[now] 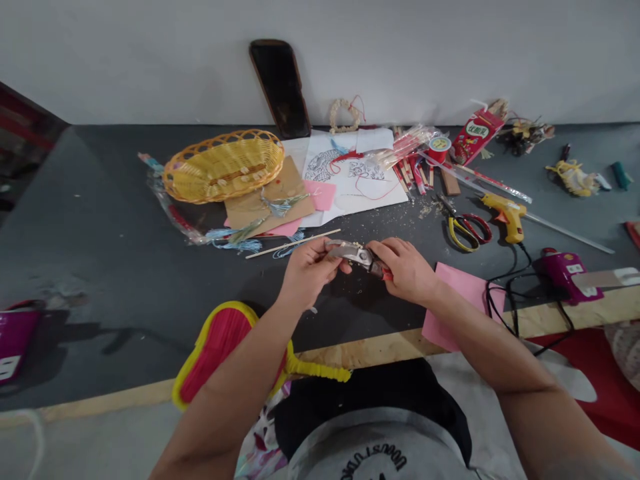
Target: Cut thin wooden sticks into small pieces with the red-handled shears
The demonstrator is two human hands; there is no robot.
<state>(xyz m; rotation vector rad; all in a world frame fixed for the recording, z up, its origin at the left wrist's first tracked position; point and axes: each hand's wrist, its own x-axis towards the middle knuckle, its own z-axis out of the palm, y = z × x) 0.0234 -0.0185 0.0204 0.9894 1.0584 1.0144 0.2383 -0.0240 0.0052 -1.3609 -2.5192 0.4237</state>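
Note:
My right hand (407, 268) is closed around the red handles of a pair of pruning shears (353, 253), whose grey metal jaws point left. At the jaws my left hand (311, 268) is pinched shut, its thumb and fingers close against the metal. What lies between those fingers is too small to make out. Pale crumbs are scattered on the dark table about the blades. Just beyond my left hand lies a thin pale stick (293, 244). A red fan-shaped piece with a yellow border (220, 340) lies partly under my left forearm.
A yellow wicker basket (225, 163) stands back left, near printed paper (370, 193) and blue tassels (233, 239). A phone (281, 87) leans on the wall. Rightward lie scissors (463, 230), a yellow glue gun (506, 215) with its black cord, and pink paper (465, 290).

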